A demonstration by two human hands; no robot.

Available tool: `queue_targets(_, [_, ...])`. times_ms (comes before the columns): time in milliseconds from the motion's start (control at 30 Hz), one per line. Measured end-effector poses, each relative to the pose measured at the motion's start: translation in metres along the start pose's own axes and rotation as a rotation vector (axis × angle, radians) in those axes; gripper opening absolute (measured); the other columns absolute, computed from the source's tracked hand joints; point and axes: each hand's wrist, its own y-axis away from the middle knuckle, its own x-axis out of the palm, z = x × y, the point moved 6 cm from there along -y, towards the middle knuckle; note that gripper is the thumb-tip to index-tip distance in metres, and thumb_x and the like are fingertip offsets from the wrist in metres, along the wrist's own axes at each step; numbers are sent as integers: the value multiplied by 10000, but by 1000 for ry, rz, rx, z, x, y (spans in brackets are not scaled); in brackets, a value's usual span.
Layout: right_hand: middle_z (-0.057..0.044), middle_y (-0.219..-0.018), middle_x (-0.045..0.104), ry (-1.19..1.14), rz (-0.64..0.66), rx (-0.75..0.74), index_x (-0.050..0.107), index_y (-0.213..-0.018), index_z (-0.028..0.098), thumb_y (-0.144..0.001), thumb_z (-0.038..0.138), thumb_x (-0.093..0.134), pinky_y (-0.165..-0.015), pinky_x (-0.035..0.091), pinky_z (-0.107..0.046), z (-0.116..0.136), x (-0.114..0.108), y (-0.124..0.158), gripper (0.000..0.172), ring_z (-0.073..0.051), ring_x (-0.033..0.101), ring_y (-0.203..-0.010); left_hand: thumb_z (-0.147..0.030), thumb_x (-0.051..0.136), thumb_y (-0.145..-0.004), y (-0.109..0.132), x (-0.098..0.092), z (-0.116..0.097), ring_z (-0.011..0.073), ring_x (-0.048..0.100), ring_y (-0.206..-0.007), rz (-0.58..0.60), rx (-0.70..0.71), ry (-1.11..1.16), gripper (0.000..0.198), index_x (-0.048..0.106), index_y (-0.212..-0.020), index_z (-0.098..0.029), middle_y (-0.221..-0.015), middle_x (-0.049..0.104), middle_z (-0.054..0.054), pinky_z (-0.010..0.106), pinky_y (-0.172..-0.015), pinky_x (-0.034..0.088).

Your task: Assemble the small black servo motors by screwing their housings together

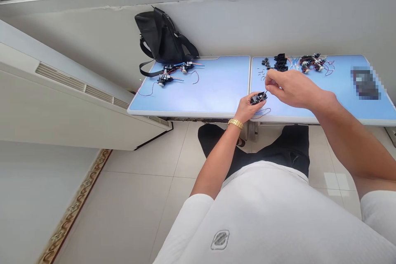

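My left hand (246,108) is closed around a small black mechanical assembly (258,98) just above the front edge of the right-hand table. A thin red-and-black wire (264,111) trails below it. My right hand (286,86) pinches a slim screwdriver-like tool (265,90), its lower end at the top of the assembly; the fingers hide most of this tool. Behind my hands lie tiny loose screws (262,75) and several black plastic parts (281,62). Similar assemblies with wires (312,63) stand at the back, near blue-and-white strips (295,63).
Two blue-topped tables (216,90) meet side by side against the wall. On the left one are several wired assemblies (165,79) and a black bag (161,37) with straps hanging over the edge. A blurred dark object (366,83) lies at right. A white cabinet-like unit (77,99) borders the left.
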Motion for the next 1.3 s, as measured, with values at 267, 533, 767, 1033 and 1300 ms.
queue_targets(267, [-35, -691, 646, 206, -57, 101, 696, -919, 235, -1137, 525, 539, -707, 269, -365, -2, 2, -1, 395, -223, 534, -675, -376, 878, -882, 1, 0, 0, 143, 689, -755, -12, 48, -31, 372, 851, -1186, -164, -949, 832, 38, 265, -715, 570])
queue_targets(533, [-45, -852, 753, -44, 42, -52, 658, -1127, 239, -1093, 243, 450, -712, 313, -357, 8, 1, 5, 211, -223, 538, -654, -389, 862, -911, 6, -3, -3, 174, 741, -808, -2, 35, -64, 378, 843, -1218, -169, -901, 828, 36, 284, -764, 593])
queue_targets(767, [-19, -621, 573, 161, 12, -23, 699, -962, 239, -1141, 393, 450, -689, 221, -368, 0, 1, -4, 343, -218, 449, -598, -380, 867, -911, 11, -4, -10, 194, 783, -905, 5, 83, -112, 331, 863, -1191, -204, -1029, 865, 43, 313, -860, 626])
queue_targets(1033, [-62, -820, 718, 74, 143, -159, 719, -1105, 225, -1146, 337, 469, -738, 299, -381, 2, -5, -5, 277, -242, 572, -736, -390, 865, -917, 13, -5, -8, 184, 770, -903, 8, 60, -87, 356, 856, -1224, -211, -1066, 867, 47, 310, -856, 632])
queue_targets(1300, [-11, -674, 542, 83, 148, -238, 637, -961, 241, -1127, 281, 481, -699, 277, -370, 5, 0, -3, 231, -206, 390, -637, -382, 868, -911, 14, -7, -10, 202, 786, -919, 22, 63, -120, 336, 851, -1185, -188, -1067, 877, 67, 316, -858, 647])
